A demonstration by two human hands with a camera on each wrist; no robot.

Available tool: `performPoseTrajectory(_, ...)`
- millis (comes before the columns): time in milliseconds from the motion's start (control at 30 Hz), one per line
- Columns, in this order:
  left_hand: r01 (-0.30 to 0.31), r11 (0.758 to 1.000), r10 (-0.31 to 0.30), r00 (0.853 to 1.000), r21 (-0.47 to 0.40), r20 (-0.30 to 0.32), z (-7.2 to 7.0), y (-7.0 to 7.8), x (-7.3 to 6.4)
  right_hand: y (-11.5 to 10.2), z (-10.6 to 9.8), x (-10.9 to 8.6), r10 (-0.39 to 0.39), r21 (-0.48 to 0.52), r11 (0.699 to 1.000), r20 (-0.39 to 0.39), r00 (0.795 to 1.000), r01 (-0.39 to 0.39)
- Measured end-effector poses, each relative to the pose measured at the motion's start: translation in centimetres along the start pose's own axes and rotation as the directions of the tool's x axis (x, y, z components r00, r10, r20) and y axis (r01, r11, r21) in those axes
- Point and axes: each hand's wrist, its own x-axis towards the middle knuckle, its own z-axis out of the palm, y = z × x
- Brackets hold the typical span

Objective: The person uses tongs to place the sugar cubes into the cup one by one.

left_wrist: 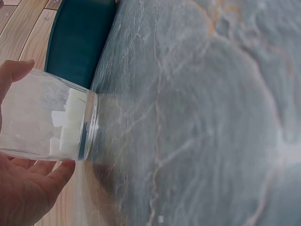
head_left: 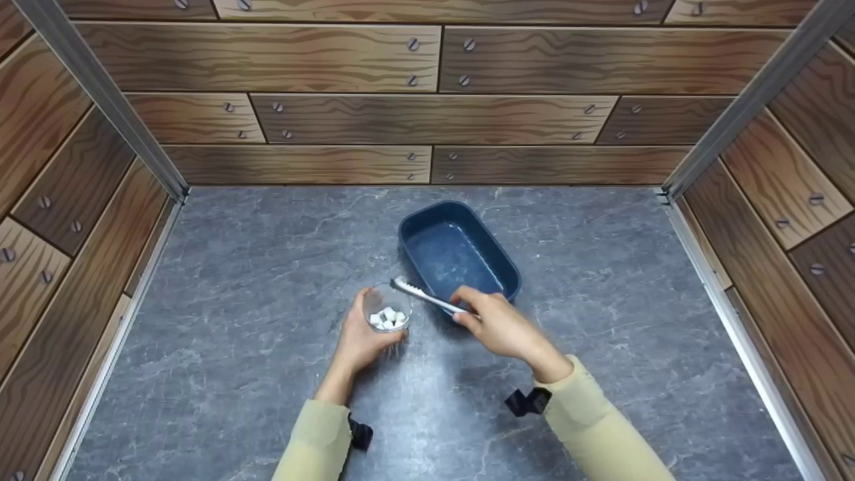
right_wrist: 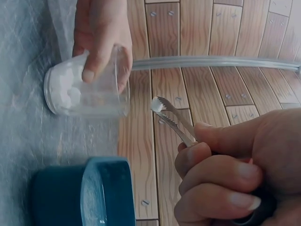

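My left hand (head_left: pixel 357 344) grips a clear glass (left_wrist: pixel 28 113) from the side, thumb and fingers around its wall. Several white cubes (head_left: pixel 387 319) lie at the bottom of the glass. Whether its base touches the tabletop I cannot tell. My right hand (head_left: pixel 504 324) holds small metal tongs (head_left: pixel 431 298) with toothed tips. In the right wrist view a single white cube (right_wrist: pixel 156 104) is pinched between those tips. The tongs' end hangs beside the glass rim in the head view, and the right hand is over the near end of a dark blue rectangular tub (head_left: pixel 497 250).
The tub stands on the grey marbled tabletop (head_left: pixel 267 267), beyond and to the right of the glass. Wood-patterned panels (head_left: pixel 334 60) wall off the back and both sides, with metal rails (head_left: pixel 728 314) along the edges and corners.
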Motion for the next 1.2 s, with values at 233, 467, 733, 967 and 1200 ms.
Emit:
performPoseTrajectory(233,-0.036,0.999,0.035,0.999,-0.01,-0.007,0.0,-0.1,0.1,-0.3,0.8,-0.2,-0.028,-0.017,0.999,0.032,0.999,0.029)
performPoseTrajectory(467,0.002,1.0,-0.002,1.0,0.006,0.005,-0.1,0.0,-0.1,0.3,0.1,-0.4,0.077,0.08,0.994,0.024,0.997,-0.078)
performPoseTrajectory(733,0.015,0.999,-0.016,1.0,0.037,0.002,-0.2,0.1,-0.2,2.6,-0.7,-1.0,0.096,0.109,0.99,-0.103,0.99,-0.085)
performPoseTrajectory(967,0.027,0.999,-0.027,1.0,0.037,0.014,-0.2,0.2,-0.1,5.5,-1.5,-2.2,0.151,0.089,0.987,-0.246,0.957,-0.132)
performPoseTrajectory(1200,0.025,0.999,-0.025,1.0,0.036,0.007,-0.2,0.4,-0.2,8.1,-2.3,-3.3,0.219,0.085,0.976,-0.312,0.925,-0.203)
